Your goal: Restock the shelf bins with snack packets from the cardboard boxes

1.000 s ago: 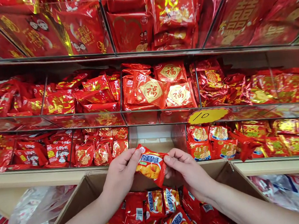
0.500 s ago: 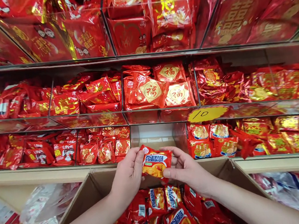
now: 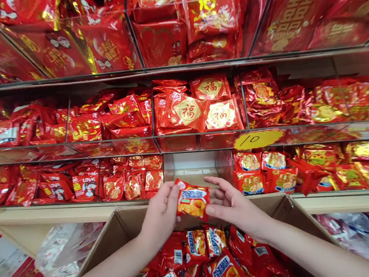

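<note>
My left hand (image 3: 159, 211) grips the left edge of a small red snack packet (image 3: 193, 201) between thumb and fingers. Blue and white lettering and a picture of orange-yellow biscuits cover its front. At the packet's right side is my right hand (image 3: 238, 205), fingers apart and curved, its thumb close to the packet's right edge; I cannot tell whether it touches. Below both hands, an open cardboard box (image 3: 121, 223) holds many matching packets (image 3: 222, 274), loosely piled. Behind the packet lies a shelf compartment (image 3: 190, 163) with a pale back wall.
Red snack packets fill neighbouring compartments, including gold-medallion packets (image 3: 186, 110) on the middle shelf and LOVE packets (image 3: 84, 186) at lower left. A yellow price tag (image 3: 258, 139) reads 10. Clear plastic bags (image 3: 57, 255) lie left of the box, with more plastic wrapping (image 3: 360, 235) at right.
My right hand's fingers have come away from the packet and spread apart. The packet stays in my left hand, slightly turned. The view has shifted slightly.
</note>
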Demonstrator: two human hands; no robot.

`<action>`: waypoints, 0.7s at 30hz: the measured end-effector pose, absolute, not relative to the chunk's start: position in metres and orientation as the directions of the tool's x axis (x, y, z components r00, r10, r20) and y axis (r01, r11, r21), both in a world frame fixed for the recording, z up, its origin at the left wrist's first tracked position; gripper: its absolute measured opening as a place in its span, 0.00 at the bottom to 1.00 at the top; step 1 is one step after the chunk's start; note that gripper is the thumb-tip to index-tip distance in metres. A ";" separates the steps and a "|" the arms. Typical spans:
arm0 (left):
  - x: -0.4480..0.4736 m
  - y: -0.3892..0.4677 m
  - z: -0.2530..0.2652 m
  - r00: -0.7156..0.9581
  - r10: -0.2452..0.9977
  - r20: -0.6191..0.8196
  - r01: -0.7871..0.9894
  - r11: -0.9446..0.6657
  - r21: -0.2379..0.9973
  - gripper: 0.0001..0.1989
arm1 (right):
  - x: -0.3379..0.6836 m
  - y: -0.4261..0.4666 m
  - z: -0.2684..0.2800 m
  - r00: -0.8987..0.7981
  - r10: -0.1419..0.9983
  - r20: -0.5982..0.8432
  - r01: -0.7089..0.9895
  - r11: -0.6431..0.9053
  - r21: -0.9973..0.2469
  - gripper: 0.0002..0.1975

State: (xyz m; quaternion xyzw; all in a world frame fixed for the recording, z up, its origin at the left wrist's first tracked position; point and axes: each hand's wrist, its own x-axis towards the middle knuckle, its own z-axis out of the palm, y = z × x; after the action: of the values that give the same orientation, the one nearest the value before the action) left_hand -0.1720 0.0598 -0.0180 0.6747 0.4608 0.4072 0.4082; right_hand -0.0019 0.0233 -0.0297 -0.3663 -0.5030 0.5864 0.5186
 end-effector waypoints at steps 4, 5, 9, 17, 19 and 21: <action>-0.171 0.054 -0.019 0.412 0.892 0.184 0.355 -0.343 0.870 0.16 | 0.002 0.023 -0.027 -0.183 0.981 0.067 -0.060 0.057 -0.997 0.23; -0.173 0.056 -0.018 0.431 0.871 0.234 0.407 -0.420 0.811 0.17 | 0.005 0.027 -0.025 -0.111 0.989 0.095 -0.030 0.092 -0.995 0.21; -0.184 0.065 -0.015 0.581 0.685 0.440 0.603 -0.725 0.333 0.15 | 0.020 0.061 -0.020 0.186 0.962 0.200 0.123 0.179 -0.976 0.21; -0.182 0.069 -0.032 0.707 0.665 0.241 0.688 -0.725 -0.020 0.18 | -0.011 0.171 -0.031 0.179 0.982 0.064 0.687 -0.078 -0.722 0.15; -0.182 0.070 -0.033 0.716 0.657 0.236 0.683 -0.730 -0.039 0.19 | -0.021 0.198 -0.035 0.180 0.982 0.064 0.760 -0.097 -0.643 0.11; -0.184 0.071 -0.033 0.726 0.648 0.231 0.673 -0.738 -0.044 0.21 | -0.028 0.221 -0.041 0.175 0.983 0.052 0.812 -0.114 -0.572 0.09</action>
State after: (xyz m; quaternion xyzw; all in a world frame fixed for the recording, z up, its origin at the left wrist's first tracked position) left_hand -0.1840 0.0711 -0.0327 0.9269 0.3562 0.1006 -0.0625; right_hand -0.0276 0.2208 -0.0406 -0.7258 -0.6185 0.1736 0.2461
